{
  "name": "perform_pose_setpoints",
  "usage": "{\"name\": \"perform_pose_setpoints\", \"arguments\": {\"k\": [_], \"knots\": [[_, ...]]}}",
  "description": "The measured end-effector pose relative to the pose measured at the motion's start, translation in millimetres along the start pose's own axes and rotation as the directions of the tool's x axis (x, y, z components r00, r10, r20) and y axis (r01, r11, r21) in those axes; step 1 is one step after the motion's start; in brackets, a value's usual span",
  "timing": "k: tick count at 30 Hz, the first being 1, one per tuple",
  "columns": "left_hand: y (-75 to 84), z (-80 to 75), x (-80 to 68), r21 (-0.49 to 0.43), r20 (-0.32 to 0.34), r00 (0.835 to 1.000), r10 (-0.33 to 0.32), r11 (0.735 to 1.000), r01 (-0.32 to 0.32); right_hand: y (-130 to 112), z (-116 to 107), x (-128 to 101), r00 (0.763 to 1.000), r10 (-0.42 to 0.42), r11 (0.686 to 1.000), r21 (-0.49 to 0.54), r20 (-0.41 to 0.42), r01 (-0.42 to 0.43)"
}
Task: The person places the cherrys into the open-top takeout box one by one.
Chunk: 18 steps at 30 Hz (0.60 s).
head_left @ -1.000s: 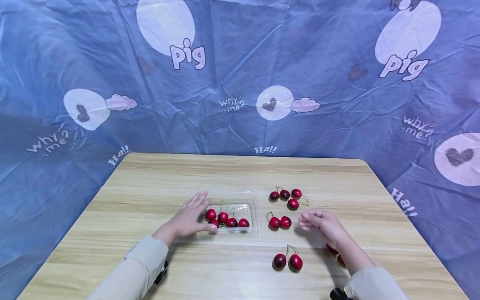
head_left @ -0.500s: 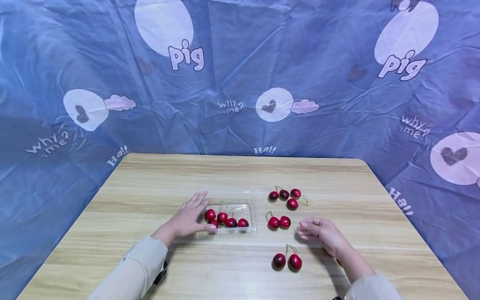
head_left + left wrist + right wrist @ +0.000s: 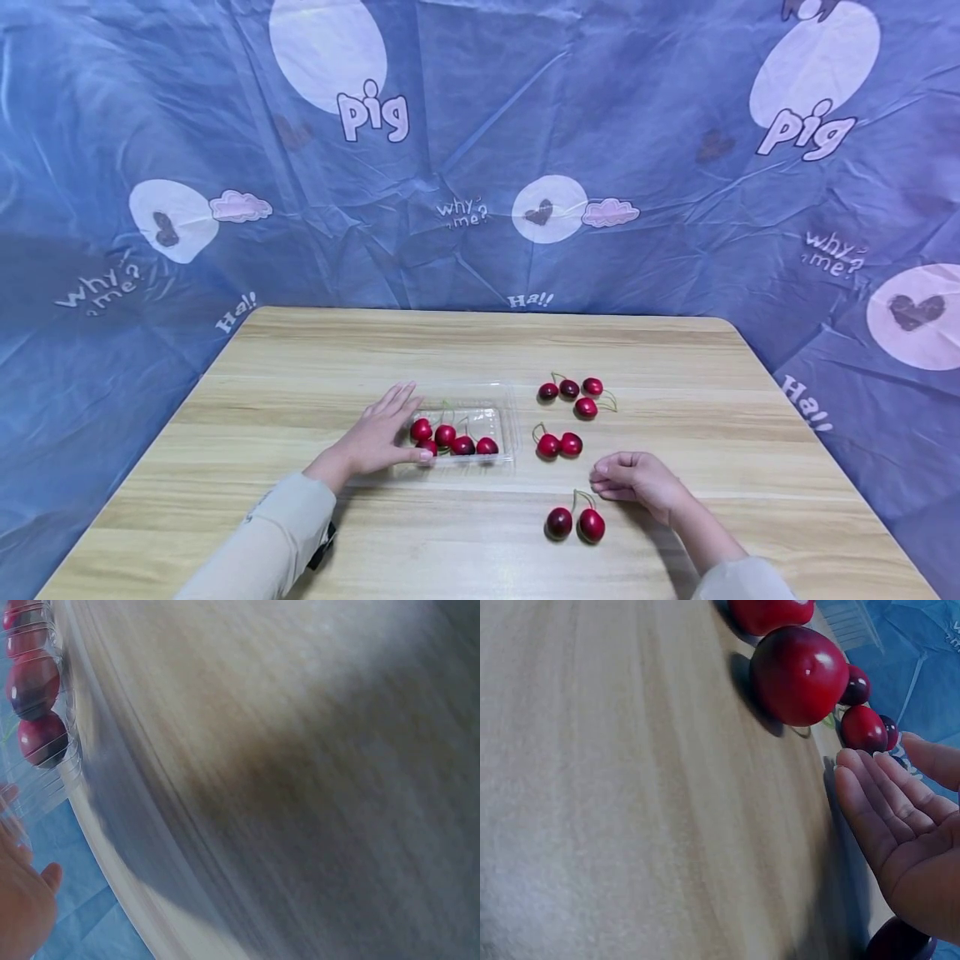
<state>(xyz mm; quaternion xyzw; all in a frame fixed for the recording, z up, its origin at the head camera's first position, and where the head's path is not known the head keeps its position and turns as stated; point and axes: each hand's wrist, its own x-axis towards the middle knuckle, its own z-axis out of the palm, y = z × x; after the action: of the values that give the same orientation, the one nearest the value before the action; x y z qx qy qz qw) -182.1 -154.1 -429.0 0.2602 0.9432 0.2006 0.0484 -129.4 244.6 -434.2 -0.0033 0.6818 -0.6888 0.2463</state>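
A clear plastic box [image 3: 508, 425] with several red cherries [image 3: 446, 436] in it stands left of the table's middle. My left hand [image 3: 378, 433] rests across its left end, fingers spread toward the far side and thumb at the near rim. My right hand [image 3: 637, 483] hovers low over the wood with its fingers loosely extended; the palm [image 3: 922, 859] holds nothing in the right wrist view. Nearest to it are a cherry pair [image 3: 591, 527] on joined stems and another pair [image 3: 549, 446] farther off. Beneath the hand, a dark cherry [image 3: 901, 943] shows in the right wrist view.
Farther back on the right lie more cherries [image 3: 586, 407], some with green stems. The light wooden table [image 3: 360, 342] has rounded far corners, and a blue printed cloth [image 3: 465, 267] hangs behind it.
My right hand has moved toward me and slightly left, and now covers cherries that showed beside the forearm. The left hand, the box and the other cherries stay put.
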Motion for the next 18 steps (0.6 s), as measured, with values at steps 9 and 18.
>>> {"name": "perform_pose_setpoints", "arguments": {"k": [9, 18], "knots": [[0.1, -1.6, 0.3, 0.002, -0.006, 1.000, 0.009, 1.000, -0.009, 3.2, 4.6, 3.4, 0.998, 0.041, 0.998, -0.038, 0.042, -0.039], [0.6, -1.2, -0.6, -0.011, 0.004, 1.000, 0.006, 1.000, -0.006, 2.4, 10.2, 5.4, 0.995, 0.086, 0.995, -0.058, 0.053, -0.083]]}}
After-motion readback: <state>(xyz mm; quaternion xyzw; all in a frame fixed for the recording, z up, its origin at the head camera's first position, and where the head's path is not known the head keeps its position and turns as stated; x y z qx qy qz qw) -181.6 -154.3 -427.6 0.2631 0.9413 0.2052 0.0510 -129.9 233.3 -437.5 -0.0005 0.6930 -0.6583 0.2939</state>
